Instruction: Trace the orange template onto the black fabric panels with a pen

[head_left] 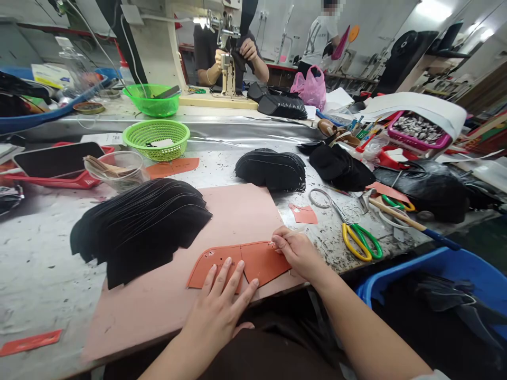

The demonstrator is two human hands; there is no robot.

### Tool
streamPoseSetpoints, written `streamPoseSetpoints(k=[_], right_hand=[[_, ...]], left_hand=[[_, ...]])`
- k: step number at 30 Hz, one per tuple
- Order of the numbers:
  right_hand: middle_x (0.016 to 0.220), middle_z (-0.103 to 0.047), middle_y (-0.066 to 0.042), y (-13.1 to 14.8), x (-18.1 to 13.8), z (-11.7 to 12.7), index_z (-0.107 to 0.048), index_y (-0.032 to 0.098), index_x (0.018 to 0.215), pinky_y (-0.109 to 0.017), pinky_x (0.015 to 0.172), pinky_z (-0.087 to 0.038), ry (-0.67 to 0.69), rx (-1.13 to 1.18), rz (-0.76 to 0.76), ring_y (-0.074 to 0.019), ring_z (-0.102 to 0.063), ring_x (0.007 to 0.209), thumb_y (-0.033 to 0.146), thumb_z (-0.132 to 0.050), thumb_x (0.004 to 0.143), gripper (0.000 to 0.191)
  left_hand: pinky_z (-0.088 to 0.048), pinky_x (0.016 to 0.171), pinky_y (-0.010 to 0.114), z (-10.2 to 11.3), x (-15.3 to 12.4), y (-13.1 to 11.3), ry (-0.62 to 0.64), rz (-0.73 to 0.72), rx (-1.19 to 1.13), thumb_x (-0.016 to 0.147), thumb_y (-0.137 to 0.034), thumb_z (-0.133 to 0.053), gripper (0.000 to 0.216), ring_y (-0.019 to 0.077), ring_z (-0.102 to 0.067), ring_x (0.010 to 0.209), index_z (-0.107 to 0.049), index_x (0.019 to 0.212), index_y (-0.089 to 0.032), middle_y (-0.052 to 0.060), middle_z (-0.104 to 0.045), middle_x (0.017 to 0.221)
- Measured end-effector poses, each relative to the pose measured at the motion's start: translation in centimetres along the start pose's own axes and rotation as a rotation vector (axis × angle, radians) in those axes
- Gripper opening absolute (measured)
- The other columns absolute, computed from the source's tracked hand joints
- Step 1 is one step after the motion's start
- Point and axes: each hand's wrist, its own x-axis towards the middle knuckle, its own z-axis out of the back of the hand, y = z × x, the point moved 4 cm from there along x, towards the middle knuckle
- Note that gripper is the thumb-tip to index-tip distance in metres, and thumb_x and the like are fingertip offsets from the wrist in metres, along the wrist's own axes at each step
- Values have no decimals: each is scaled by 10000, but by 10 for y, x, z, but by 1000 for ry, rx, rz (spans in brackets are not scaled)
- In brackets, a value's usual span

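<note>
An orange-red pattern piece [263,259] with a dark line across it lies near the front edge of a pink board [233,208]. My left hand [224,295] rests on its left half, fingers spread and flat. At the upper right edge of the piece, the fingers of my right hand [295,250] are pinched together. Something small and whitish shows at the fingertips, too small to name. To the left, a fanned stack of black cut pieces [146,227] lies partly on the board. A second black stack [271,169] sits behind the board.
Scissors with yellow and green handles [358,240] lie at the right, near a small orange scrap [304,214]. A blue bin [420,269] stands below the table edge. Green baskets [156,140] are at the back left. Another person's hands [249,50] work at a sewing machine [228,68].
</note>
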Motion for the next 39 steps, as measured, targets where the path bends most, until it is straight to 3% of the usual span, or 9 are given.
streamPoseSetpoints(k=[4, 7, 9, 12, 17, 30, 34, 37, 39], right_hand=[[654, -598, -10, 0, 5, -2, -510, 197, 743, -247, 564, -446, 109, 67, -21, -140, -579, 579, 346, -350, 899, 268], [627, -587, -11, 11, 12, -6, -519, 194, 748, -262, 581, -442, 41, 8, 0, -154, -579, 587, 340, -357, 898, 265], [672, -603, -17, 30, 17, -18, -541, 194, 780, -259, 611, -448, 37, 46, 90, -155, -594, 634, 323, -367, 900, 247], [811, -643, -27, 65, 25, -51, -572, 197, 818, -240, 675, -458, 199, 142, 230, -147, -614, 750, 264, -389, 902, 211], [767, -646, -23, 88, 32, -80, -583, 193, 819, -252, 659, -451, 290, -2, 243, -149, -600, 706, 217, -425, 901, 179], [794, -644, -21, 89, 29, -81, -580, 198, 799, -254, 699, -460, 345, 52, 290, -153, -600, 749, 213, -433, 896, 177], [788, -631, -25, 63, 23, -54, -567, 207, 873, -282, 683, -456, 293, -18, 226, -170, -591, 734, 235, -374, 914, 199], [879, -594, -46, 41, 13, -31, -545, 214, 858, -334, 749, -442, 216, -217, 206, -218, -546, 856, 199, -556, 799, 62], [895, -555, -40, 29, 8, -23, -513, 210, 805, -324, 723, -440, 235, -278, 132, -214, -523, 837, 202, -682, 686, 207]], left_hand=[[-280, 984, 555, 1, 1, -1, 31, 0, -11, 637, -543, -723, 843, 405, -299, 1273, -354, 1357, -307, 156, -327, 1414], [-290, 977, 566, 2, 1, -3, 64, -6, -28, 625, -541, -734, 870, 414, -295, 1271, -345, 1363, -295, 171, -326, 1410], [-282, 988, 563, 2, 0, -5, 88, -2, -51, 642, -544, -722, 879, 407, -265, 1287, -313, 1379, -294, 170, -303, 1422], [-242, 1012, 570, 1, -1, -6, 110, 24, -90, 649, -547, -716, 934, 404, -174, 1319, -233, 1408, -294, 163, -251, 1446], [-176, 1034, 593, 0, -1, -7, 117, 48, -126, 642, -503, -741, 964, 409, -151, 1323, -217, 1416, -270, 148, -288, 1434], [-198, 1027, 583, 4, -4, -6, 47, 18, -140, 736, -567, -628, 849, 410, -167, 1317, -226, 1416, -256, 167, -280, 1430], [-265, 1009, 553, 7, -5, -4, 61, 16, -208, 782, -569, -571, 750, 381, -219, 1314, -248, 1402, -298, 147, -286, 1434], [-350, 1002, 450, 21, -3, 12, 64, 84, -366, 799, -538, -571, 710, 295, -347, 1273, -283, 1387, -262, 104, -386, 1390], [-417, 959, 350, 34, -3, 36, -8, 204, -445, 859, -447, -519, 579, 217, -437, 1213, -332, 1357, -218, 88, -444, 1348]])
